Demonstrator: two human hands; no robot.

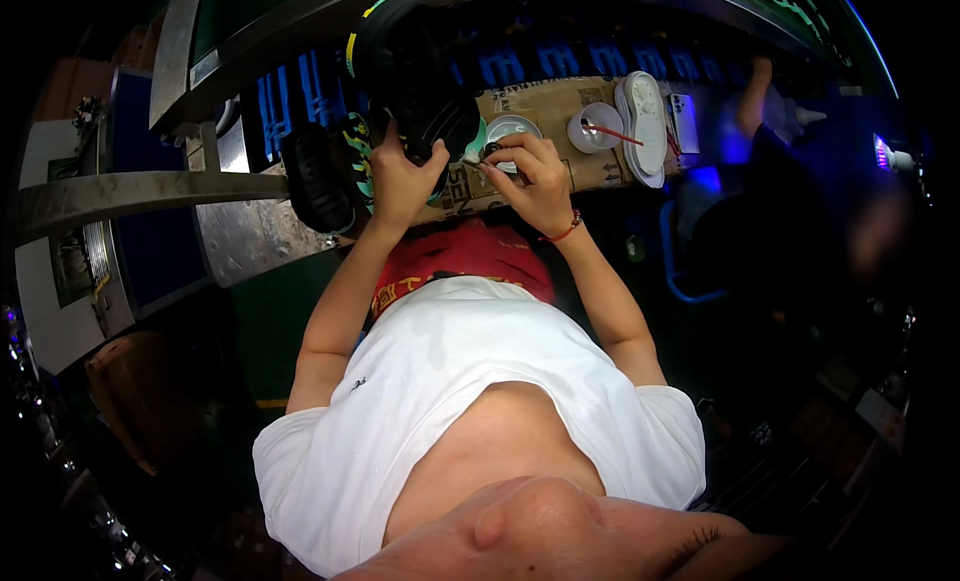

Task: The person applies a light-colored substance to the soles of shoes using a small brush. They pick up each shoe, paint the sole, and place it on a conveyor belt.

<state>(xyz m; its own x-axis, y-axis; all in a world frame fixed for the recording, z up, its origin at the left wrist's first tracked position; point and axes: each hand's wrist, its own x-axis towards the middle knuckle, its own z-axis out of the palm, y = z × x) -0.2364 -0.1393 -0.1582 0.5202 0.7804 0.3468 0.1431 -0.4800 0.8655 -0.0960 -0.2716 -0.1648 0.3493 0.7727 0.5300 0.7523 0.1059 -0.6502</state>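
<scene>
Nearby, black shoe (410, 71), cup (578, 139), white soles (648, 131)

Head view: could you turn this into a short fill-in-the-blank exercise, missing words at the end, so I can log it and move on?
1. The left hand grips a black ____.
2. The thin stick leaning in the white cup is coloured ____.
3. The pale soles lie between that cup and the ____.
4. Worn just behind the right hand is a red ____.

Missing words: shoe; red; phone; bracelet.
</scene>
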